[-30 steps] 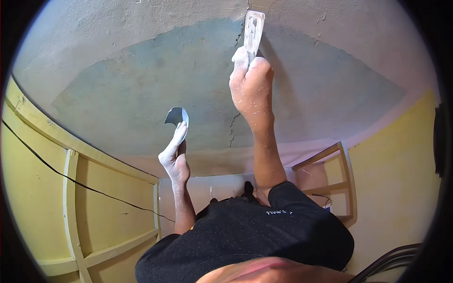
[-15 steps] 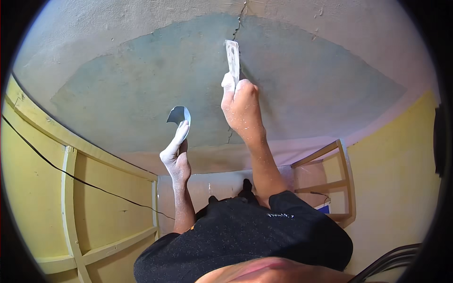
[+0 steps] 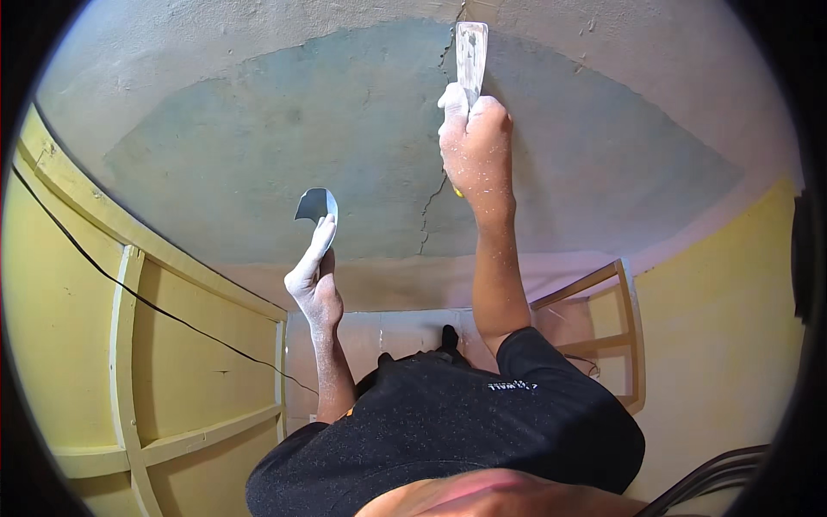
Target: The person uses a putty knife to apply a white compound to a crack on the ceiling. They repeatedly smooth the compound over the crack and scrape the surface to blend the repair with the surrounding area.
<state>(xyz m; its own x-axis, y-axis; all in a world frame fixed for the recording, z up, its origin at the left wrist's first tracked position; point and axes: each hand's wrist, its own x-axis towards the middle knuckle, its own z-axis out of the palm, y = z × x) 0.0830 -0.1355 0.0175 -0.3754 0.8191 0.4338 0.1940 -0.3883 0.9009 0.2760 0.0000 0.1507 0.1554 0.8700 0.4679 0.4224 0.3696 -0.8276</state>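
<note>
My right hand (image 3: 479, 142), dusted white, is closed round a putty knife (image 3: 471, 59). The knife's pale-smeared blade points up beside the upper end of a dark crack (image 3: 428, 211) in the wall; whether it touches the surface I cannot tell. A bit of yellow handle shows below the fist. Lower and to the left, my left hand (image 3: 317, 289), also coated white, pinches a curved, thin blue-grey piece (image 3: 316, 205) with a jagged edge. The crack runs down through a large grey-green patch (image 3: 224, 155) of wall, partly hidden behind my right hand.
Yellow panelling with wooden battens (image 3: 125, 345) stands on the left, a black cable (image 3: 164, 312) strung across it. On the right are a wooden frame (image 3: 636, 336) and a yellow wall (image 3: 715, 345). Dark cables (image 3: 715, 474) curve in at the lower right.
My right hand and the putty knife have moved up and to the right, uncovering more of the lower crack. My left hand has shifted slightly up and left, still holding the curved piece.
</note>
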